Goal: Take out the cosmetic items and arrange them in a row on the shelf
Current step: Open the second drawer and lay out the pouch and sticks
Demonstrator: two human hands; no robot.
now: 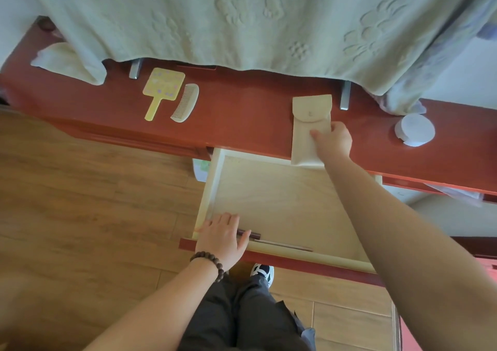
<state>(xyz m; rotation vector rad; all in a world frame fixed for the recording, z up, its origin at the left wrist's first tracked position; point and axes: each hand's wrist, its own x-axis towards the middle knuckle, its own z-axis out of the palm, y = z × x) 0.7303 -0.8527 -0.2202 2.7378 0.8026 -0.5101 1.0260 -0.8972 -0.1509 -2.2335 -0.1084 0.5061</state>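
A cream fabric pouch [310,116] lies on the red shelf top [242,119], its lower end hanging over the front edge. My right hand [332,141] grips its lower right part. Further left on the shelf lie a yellow hand mirror [161,91] and a pale comb [187,103], side by side. A round white jar [415,130] sits at the right. My left hand [223,236] rests over the near left corner of the open drawer [282,202], covering the end of a thin dark stick [274,244] that lies along the drawer's front wall.
A pale green towel [242,19] hangs over the back of the shelf, with two metal brackets [345,95] under it. A folded cloth [67,63] lies at the shelf's far left. Wooden floor [80,189] spreads to the left; my legs and shoe [262,271] are below the drawer.
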